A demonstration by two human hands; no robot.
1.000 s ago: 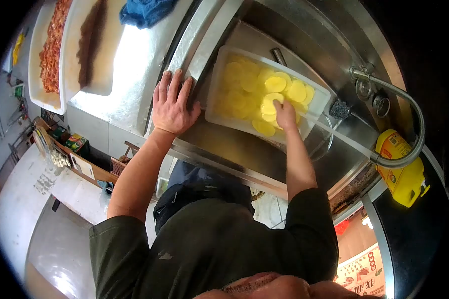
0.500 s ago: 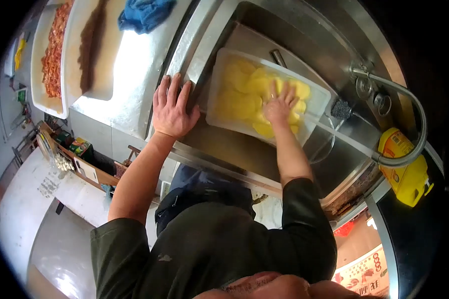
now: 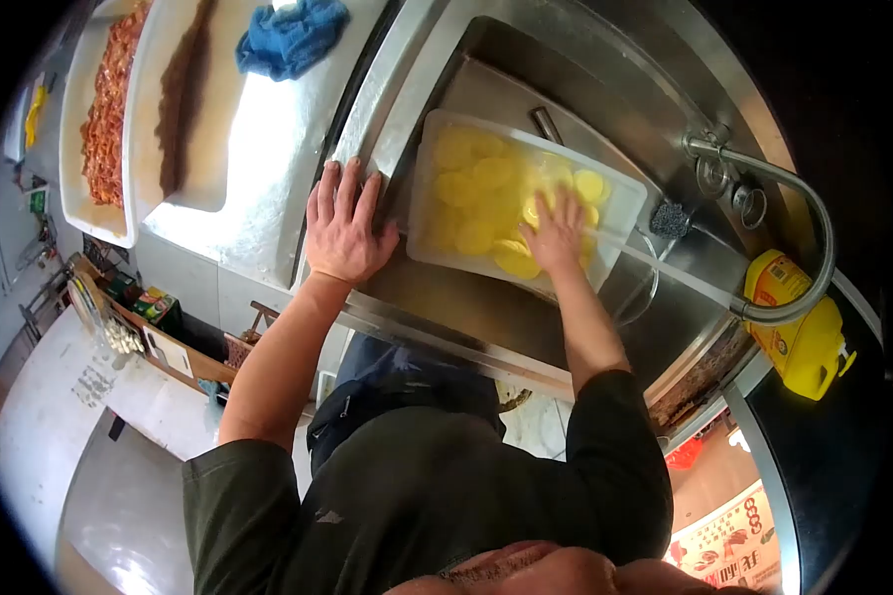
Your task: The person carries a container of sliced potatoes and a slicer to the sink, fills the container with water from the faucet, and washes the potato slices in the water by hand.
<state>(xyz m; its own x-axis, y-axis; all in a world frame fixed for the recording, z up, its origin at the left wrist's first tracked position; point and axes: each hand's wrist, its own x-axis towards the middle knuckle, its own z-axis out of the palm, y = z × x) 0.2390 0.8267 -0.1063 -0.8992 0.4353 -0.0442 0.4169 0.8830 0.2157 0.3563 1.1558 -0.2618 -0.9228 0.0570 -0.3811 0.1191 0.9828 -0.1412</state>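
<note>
A white rectangular tub [image 3: 422, 213] stands in the metal sink [image 3: 446, 297], filled with cloudy water and many round yellow slices [image 3: 492, 174]. My right hand [image 3: 556, 233] is over the tub's right part, its fingers spread and touching the slices at the water. Nothing is gripped in it. Water streams from the curved faucet [image 3: 814, 198] into the tub beside that hand. My left hand [image 3: 347, 226] lies flat on the sink's left metal rim, fingers apart, holding nothing.
On the counter at the upper left are a tray of red chopped food [image 3: 106, 129], a second white tray [image 3: 203, 149] and a blue cloth [image 3: 293, 40]. A black scrubber [image 3: 671, 220] is right of the tub. A yellow bottle [image 3: 792, 322] stands beyond the sink.
My right hand went from pinched fingers to spread ones, moved up and left among the slices, then back down slightly. The slices have shifted in the water. My left hand stays on the rim.
</note>
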